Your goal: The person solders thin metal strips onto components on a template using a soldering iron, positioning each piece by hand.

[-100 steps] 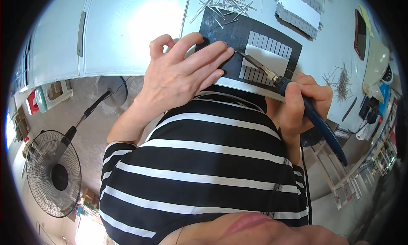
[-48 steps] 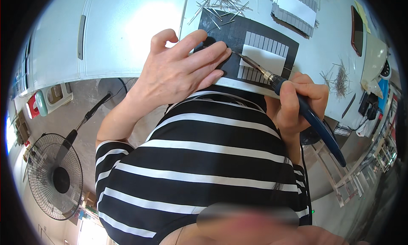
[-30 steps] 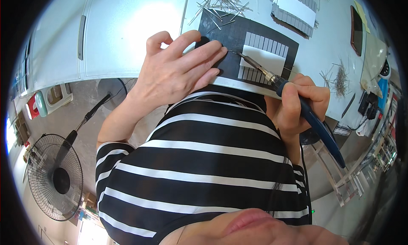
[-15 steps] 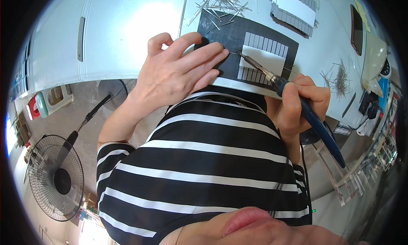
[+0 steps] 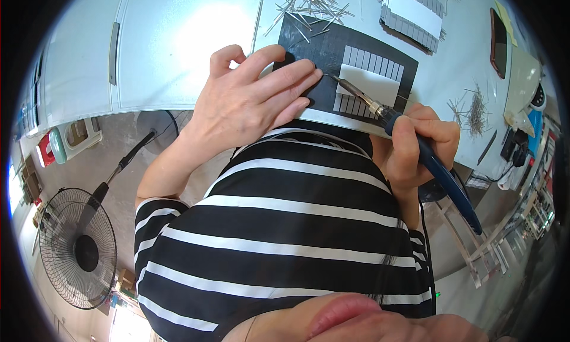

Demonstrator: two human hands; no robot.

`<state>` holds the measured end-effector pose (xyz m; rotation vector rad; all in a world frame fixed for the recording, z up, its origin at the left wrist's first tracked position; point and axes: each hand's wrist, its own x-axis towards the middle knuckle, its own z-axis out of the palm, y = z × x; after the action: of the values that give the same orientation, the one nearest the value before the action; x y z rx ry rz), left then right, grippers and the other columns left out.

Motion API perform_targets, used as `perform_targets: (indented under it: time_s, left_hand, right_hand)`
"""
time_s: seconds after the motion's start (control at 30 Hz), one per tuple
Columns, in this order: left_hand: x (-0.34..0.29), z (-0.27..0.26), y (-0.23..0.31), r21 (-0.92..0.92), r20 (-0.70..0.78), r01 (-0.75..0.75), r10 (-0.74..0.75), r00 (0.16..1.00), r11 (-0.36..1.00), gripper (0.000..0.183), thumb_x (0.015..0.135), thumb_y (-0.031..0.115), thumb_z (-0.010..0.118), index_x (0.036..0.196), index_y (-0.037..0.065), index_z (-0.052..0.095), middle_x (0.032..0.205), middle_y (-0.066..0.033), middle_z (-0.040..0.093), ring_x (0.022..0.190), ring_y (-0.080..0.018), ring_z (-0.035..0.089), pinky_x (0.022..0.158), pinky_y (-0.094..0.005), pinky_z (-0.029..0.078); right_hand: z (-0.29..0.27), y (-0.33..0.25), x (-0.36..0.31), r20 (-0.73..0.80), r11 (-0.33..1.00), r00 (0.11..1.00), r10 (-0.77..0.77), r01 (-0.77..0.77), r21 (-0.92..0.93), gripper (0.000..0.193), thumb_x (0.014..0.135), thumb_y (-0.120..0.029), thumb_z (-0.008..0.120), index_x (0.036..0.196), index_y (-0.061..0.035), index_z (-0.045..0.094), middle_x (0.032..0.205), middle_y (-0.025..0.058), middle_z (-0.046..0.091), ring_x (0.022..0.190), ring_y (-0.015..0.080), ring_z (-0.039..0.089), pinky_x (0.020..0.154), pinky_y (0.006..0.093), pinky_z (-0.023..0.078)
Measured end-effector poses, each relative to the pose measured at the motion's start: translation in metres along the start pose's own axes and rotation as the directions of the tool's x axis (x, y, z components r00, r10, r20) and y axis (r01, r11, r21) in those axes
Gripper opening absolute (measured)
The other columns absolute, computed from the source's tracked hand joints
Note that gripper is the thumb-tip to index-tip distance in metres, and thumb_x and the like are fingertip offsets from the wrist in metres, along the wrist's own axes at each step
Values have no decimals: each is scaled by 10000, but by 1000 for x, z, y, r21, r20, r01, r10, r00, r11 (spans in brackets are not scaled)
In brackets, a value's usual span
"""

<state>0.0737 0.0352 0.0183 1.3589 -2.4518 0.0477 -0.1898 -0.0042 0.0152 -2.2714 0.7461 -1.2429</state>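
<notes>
Pen-like, my right hand (image 5: 423,141) grips a soldering iron (image 5: 374,107) with a dark blue handle. Its thin tip points left, just short of my left fingertips and close over a black board (image 5: 325,99). My left hand (image 5: 252,99) lies palm down at the board's left side, fingers stretched and partly spread, the longest fingertips touching the surface. Whatever lies under those fingertips is too small or hidden to make out. To the right on the board, a white card (image 5: 369,84) has rows of narrow grey strips (image 5: 373,61) along its upper and lower sides.
Beyond the board lies a heap of thin metal strips (image 5: 314,2). A second white card (image 5: 412,13) edged with grey strips is at the far right, near a phone (image 5: 497,42). Fine wire pieces (image 5: 477,112) are scattered right. A fan (image 5: 77,248) stands at lower left.
Almost nothing differs. The soldering iron's tip and both hands have shifted very slightly, and the thin line seen between tip and left fingertips is now less distinct.
</notes>
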Motion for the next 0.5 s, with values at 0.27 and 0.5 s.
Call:
perform_targets:
  time_s: [0.27,0.5]
  left_hand:
    - [1,0,1,5,11,-8,8,1000,1000,338,951,331,588,1219,162,704,1236,57,634,1083,-152,524,893,-366,239]
    - [2,1,1,-3,2,-13,13,1000,1000,336,944,328,598,1212,159,708,1229,58,637,1076,-152,531,893,-367,238]
  right_hand:
    - [1,0,0,7,1000,1000,-4,4,7,413,795,-40,789,1147,-101,581,951,84,379,657,149,486,477,242,311]
    - [0,-2,1,9,1000,1000,-2,2,9,416,790,-20,788,1142,-106,584,953,82,380,657,148,487,474,239,309]
